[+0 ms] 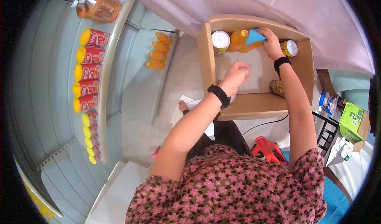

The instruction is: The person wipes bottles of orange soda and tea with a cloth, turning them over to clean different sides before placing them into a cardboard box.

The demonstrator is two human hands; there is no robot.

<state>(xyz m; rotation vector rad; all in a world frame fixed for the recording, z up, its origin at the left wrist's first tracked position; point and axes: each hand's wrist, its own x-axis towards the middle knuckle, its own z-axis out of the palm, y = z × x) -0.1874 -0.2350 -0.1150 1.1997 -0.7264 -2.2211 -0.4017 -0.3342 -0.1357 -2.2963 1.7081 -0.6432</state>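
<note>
My right hand [270, 43] reaches into the far side of an open cardboard box [258, 112], its fingers closed on a blue cloth [255, 36]. The cloth rests against orange bottles [239, 38] standing by the box's far wall. Over the box's left half hovers my left hand [235, 76], fingers curled together; I make out nothing in them. Left of the bottles stands a can with a white lid [220, 40]. A yellow can [289, 48] leans near the right wall, and another yellow can [277, 87] lies in the near right corner.
On the left, a shelf [115, 37] bears a large orange jug [99, 7] and red jars with yellow lids [88, 71]. Several small orange bottles [158, 55] line a lower shelf. A red stool [270, 149] stands by my legs; a green carton [351, 121] is at right.
</note>
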